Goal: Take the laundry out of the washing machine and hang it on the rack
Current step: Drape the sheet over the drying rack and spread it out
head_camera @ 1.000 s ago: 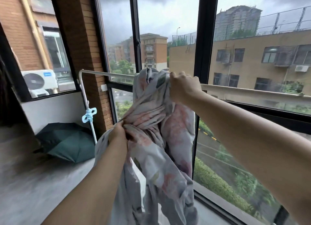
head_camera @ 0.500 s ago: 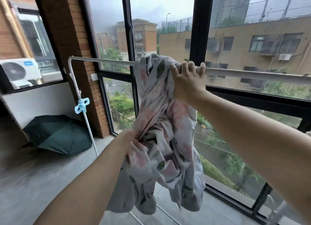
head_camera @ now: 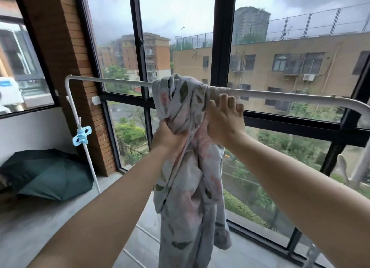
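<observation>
**Head view: floral cloth over the rack bar, both hands on it**

At far left, on the grey concrete floor (head_camera: 40,227): dark green fabric umbrella (head_camera: 50,177), open and tipped on its side below the white wall. Just right of it, in front of the red-brown brick pillar (head_camera: 70,57): left upright of the white metal drying rack (head_camera: 110,81), with a light blue plastic clip (head_camera: 81,136) clamped partway down the pole. From the rounded top corner, rack bar running right across the black-framed glass window (head_camera: 221,37).

At centre: pale floral cotton cloth (head_camera: 180,99), pink blooms and green leaves, slung over the bar in a bunched heap and hanging in long twisted folds well below the forearms. Below the bar, on the cloth's left side: left hand (head_camera: 167,136), fingers curled tight round a gathered fistful of the fabric. Just beside it to the right: right hand (head_camera: 225,123), palm against the cloth, fingers (head_camera: 232,102) stretched straight up and spread a little, tips at the bar where a strip of cloth lies along it. Thumb hidden behind the folds.

Further right: bare bar curving down at the frame's edge.
</observation>
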